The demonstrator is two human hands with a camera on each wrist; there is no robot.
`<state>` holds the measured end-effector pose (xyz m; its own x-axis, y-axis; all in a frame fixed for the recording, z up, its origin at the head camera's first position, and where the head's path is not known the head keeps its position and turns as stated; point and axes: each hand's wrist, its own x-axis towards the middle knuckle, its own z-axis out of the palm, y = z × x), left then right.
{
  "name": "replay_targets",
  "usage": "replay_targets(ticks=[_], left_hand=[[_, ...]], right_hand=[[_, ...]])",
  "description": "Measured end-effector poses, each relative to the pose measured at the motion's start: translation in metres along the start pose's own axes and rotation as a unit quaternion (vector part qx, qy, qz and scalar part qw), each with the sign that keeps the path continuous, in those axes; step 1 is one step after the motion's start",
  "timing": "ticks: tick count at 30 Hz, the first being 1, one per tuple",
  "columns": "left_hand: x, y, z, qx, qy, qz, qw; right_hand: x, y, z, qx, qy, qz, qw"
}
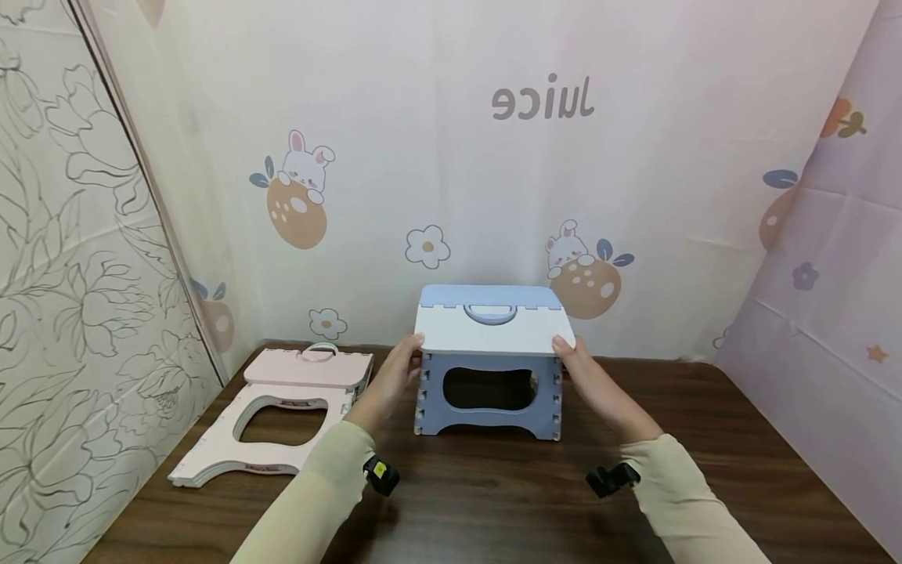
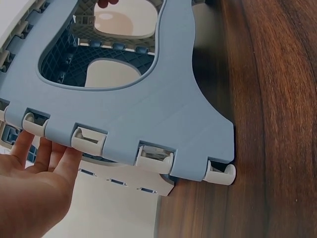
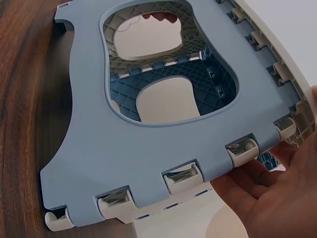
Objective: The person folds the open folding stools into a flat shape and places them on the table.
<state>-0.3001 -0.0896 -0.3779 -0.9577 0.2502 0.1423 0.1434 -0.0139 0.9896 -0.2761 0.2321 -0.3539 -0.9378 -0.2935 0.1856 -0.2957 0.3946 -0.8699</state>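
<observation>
A blue and white folding step stool point(image 1: 493, 337) stands unfolded toward the back of the table, its white and light-blue top level and its blue front panel point(image 2: 124, 119) facing me. My left hand point(image 1: 386, 385) grips the stool's left side, thumb on the top's front corner and fingers against the hinged side edge. On the opposite side my right hand point(image 1: 604, 390) holds it the same way, thumb over the right corner and fingers point(image 3: 237, 191) tucked behind the edge. A curved handle point(image 1: 491, 315) is set in the middle of the top.
A pink folding stool point(image 1: 282, 453) lies folded flat on the dark wooden table point(image 1: 486, 501), left of my left hand. Printed curtains point(image 1: 380, 188) hang right behind the table's back edge and along both sides.
</observation>
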Motion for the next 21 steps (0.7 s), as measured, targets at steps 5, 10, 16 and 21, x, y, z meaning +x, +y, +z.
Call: replay_targets(ticks=[5, 10, 16, 21], left_hand=[[-0.001, 0.0, -0.003, -0.001, 0.003, -0.001, 1.0], [0.0, 0.0, -0.006, -0.007, 0.006, 0.0, 1.0], [-0.001, 0.0, -0.009, -0.006, 0.01, -0.001, 0.9999], [-0.004, 0.0, -0.012, 0.007, 0.007, -0.001, 0.9999]], right_hand=[[-0.003, 0.0, 0.002, -0.005, -0.005, 0.016, 1.0], [-0.001, 0.001, 0.004, -0.009, -0.007, 0.008, 1.0], [0.001, 0.0, 0.006, -0.014, -0.01, 0.008, 1.0], [0.002, -0.001, 0.008, -0.023, -0.013, 0.006, 1.0]])
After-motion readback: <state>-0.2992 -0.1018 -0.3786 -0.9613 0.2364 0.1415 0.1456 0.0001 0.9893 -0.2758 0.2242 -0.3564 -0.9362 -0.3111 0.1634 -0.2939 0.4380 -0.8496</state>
